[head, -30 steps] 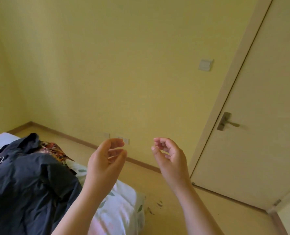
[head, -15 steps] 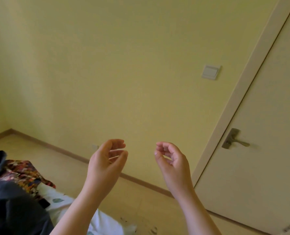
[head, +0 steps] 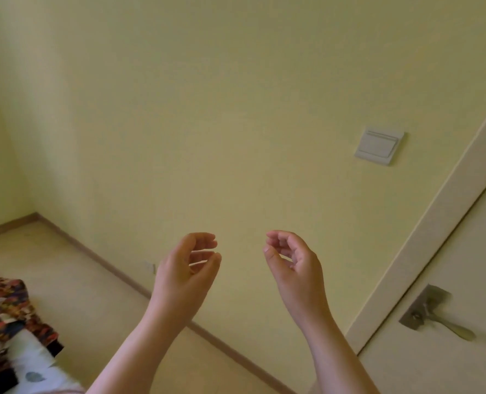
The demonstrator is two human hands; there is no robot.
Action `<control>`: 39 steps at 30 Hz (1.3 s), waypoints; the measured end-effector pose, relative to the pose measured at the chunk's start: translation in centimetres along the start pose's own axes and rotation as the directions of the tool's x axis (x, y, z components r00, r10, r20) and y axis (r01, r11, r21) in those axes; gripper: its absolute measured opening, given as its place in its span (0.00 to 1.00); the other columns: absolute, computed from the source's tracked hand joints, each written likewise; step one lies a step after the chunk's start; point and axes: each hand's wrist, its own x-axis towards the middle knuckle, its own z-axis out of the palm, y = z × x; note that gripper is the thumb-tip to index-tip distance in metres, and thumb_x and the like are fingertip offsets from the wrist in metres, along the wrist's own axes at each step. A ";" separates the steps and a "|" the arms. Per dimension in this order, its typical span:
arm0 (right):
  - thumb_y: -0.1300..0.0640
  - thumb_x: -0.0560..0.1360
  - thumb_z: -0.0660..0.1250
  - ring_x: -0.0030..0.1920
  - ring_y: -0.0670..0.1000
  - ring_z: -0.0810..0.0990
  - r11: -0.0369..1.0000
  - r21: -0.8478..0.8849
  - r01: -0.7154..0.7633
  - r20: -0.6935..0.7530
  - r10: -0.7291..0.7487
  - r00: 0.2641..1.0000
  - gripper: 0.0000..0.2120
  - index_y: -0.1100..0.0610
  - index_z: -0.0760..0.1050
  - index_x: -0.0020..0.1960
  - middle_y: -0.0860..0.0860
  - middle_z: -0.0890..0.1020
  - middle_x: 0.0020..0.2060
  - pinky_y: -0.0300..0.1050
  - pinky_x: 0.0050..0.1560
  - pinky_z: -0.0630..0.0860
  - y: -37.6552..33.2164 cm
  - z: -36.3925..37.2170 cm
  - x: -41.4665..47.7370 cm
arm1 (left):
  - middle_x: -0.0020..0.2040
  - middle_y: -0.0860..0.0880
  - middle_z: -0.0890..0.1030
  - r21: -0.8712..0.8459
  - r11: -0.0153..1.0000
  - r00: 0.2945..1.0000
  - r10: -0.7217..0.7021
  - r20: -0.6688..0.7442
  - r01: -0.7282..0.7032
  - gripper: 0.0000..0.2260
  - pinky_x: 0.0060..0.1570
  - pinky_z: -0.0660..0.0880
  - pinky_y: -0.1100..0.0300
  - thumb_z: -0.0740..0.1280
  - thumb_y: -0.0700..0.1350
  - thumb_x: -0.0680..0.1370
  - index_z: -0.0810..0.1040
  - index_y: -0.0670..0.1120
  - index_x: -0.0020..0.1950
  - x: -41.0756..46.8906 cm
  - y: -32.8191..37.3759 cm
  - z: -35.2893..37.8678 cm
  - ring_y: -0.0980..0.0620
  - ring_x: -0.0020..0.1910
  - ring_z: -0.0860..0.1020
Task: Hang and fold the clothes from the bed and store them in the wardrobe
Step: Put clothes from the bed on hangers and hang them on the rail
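Both of my hands are raised in front of the yellow wall, apart from each other and holding nothing. My left hand has loosely curled fingers, and so does my right hand. A multicoloured patterned garment lies on the corner of the bed at the lower left, well away from both hands. The bed has a white sheet with leaf prints. The wardrobe is out of view.
A closed cream door with a metal lever handle stands at the right. A light switch is on the wall beside the door frame. Wooden floor with a skirting board runs between bed and wall.
The view has swung right and upward: the dark garment and most of the bed have slid out at the lower left. My hands keep the same raised, empty pose.
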 end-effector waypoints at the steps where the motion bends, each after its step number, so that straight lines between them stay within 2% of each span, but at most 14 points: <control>1: 0.60 0.77 0.69 0.50 0.39 0.80 1.000 0.011 0.008 0.021 -0.008 1.000 0.08 0.51 0.79 0.54 0.42 0.83 0.48 0.27 0.45 0.72 0.6 0.2 1.4 | 0.49 0.57 0.83 0.005 1.000 1.000 -0.006 -0.023 0.006 0.11 0.39 0.73 0.75 0.69 0.41 0.76 0.79 0.55 0.53 1.0 -0.3 0.4 0.65 0.46 0.80; 8: 0.59 0.77 0.69 0.51 0.40 0.80 0.995 0.093 0.036 0.204 -0.054 0.977 0.08 0.51 0.79 0.55 0.42 0.83 0.49 0.28 0.47 0.73 4.1 6.0 10.3 | 0.49 0.60 0.83 0.031 0.999 0.976 -0.033 -0.215 0.041 0.11 0.38 0.74 0.73 0.70 0.41 0.75 0.78 0.57 0.52 8.3 -3.8 -0.2 0.64 0.46 0.81; 17: 0.59 0.77 0.69 0.50 0.40 0.81 0.981 0.192 0.020 0.436 -0.104 0.894 0.08 0.50 0.79 0.54 0.42 0.83 0.48 0.28 0.45 0.74 5.7 17.6 18.9 | 0.49 0.57 0.82 0.113 0.989 0.889 -0.031 -0.457 0.093 0.10 0.39 0.75 0.73 0.70 0.40 0.76 0.79 0.53 0.54 16.6 -7.2 -5.9 0.65 0.46 0.80; 21: 0.59 0.77 0.69 0.50 0.39 0.81 0.974 0.228 -0.012 0.557 -0.120 0.822 0.07 0.50 0.79 0.54 0.43 0.83 0.48 0.28 0.45 0.75 6.6 22.5 21.4 | 0.50 0.56 0.82 0.171 0.970 0.848 -0.059 -0.526 0.173 0.11 0.40 0.74 0.74 0.70 0.40 0.76 0.77 0.54 0.54 18.3 -9.0 -8.1 0.66 0.46 0.79; 24: 0.58 0.77 0.69 0.50 0.39 0.81 0.962 0.273 -0.026 0.618 -0.155 0.770 0.07 0.49 0.79 0.53 0.43 0.83 0.47 0.28 0.46 0.74 7.3 26.3 23.5 | 0.49 0.56 0.82 0.191 0.956 0.783 -0.059 -0.619 0.223 0.10 0.39 0.75 0.74 0.70 0.39 0.76 0.78 0.54 0.53 20.0 -10.4 -9.6 0.66 0.45 0.80; 27: 0.58 0.77 0.69 0.49 0.40 0.81 0.952 0.305 -0.039 0.695 -0.195 0.692 0.07 0.49 0.79 0.53 0.44 0.83 0.46 0.29 0.47 0.75 8.0 29.8 25.7 | 0.49 0.55 0.82 0.195 0.940 0.712 -0.067 -0.699 0.279 0.10 0.39 0.77 0.71 0.70 0.40 0.76 0.79 0.52 0.54 22.1 -11.5 -10.4 0.65 0.45 0.80; 30: 0.58 0.77 0.69 0.49 0.40 0.81 0.940 0.341 -0.037 0.756 -0.250 0.604 0.07 0.48 0.78 0.53 0.44 0.83 0.46 0.30 0.47 0.76 8.5 33.2 28.1 | 0.49 0.54 0.82 0.210 0.921 0.646 -0.057 -0.761 0.329 0.10 0.43 0.79 0.66 0.70 0.40 0.76 0.79 0.50 0.54 24.4 -12.3 -10.9 0.61 0.46 0.81; 34: 0.58 0.77 0.69 0.48 0.39 0.81 0.926 0.374 -0.049 0.811 -0.301 0.501 0.07 0.46 0.78 0.52 0.44 0.83 0.46 0.29 0.46 0.75 8.8 37.6 30.1 | 0.48 0.56 0.82 0.239 0.884 0.576 -0.041 -0.816 0.402 0.11 0.40 0.76 0.71 0.71 0.41 0.76 0.78 0.55 0.53 26.3 -13.4 -12.2 0.63 0.46 0.81; 39: 0.59 0.77 0.69 0.46 0.40 0.81 0.918 0.386 -0.090 0.870 -0.329 0.368 0.07 0.48 0.79 0.50 0.46 0.83 0.43 0.29 0.44 0.75 9.1 43.3 30.3 | 0.47 0.58 0.82 0.196 0.844 0.451 -0.060 -0.890 0.500 0.11 0.42 0.76 0.68 0.71 0.42 0.75 0.77 0.57 0.51 26.8 -15.3 -14.8 0.62 0.45 0.81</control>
